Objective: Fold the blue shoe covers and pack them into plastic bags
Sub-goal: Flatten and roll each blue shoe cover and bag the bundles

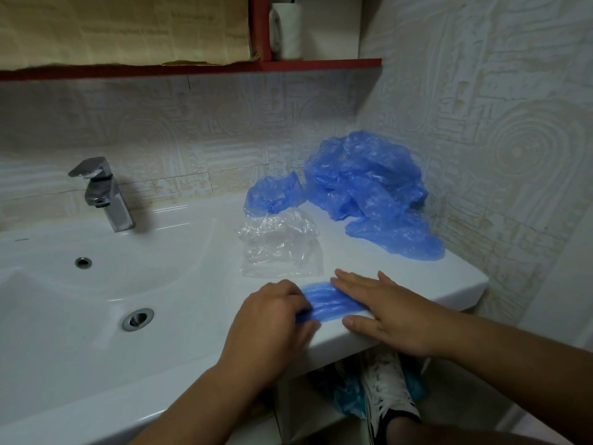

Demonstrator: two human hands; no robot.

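Broadly, the slick washbasin top [433, 274] likely gave little grip, and the loose heap of blue shoe covers [362, 178] at the back right lay well apart from the work. The crumpled plastic bag [279, 248], nearer the front, looked light enough to skid away if brushed. With the right hand [385, 313] pressed flat, fingers spread, and the left hand [272, 316] pinching its end, the folded shoe cover [330, 303] at the front edge could spring open or slip off once released.

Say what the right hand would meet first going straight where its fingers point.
Likely the clear plastic bag, just beyond the fingers of the right hand; the left hand sits beside that line.
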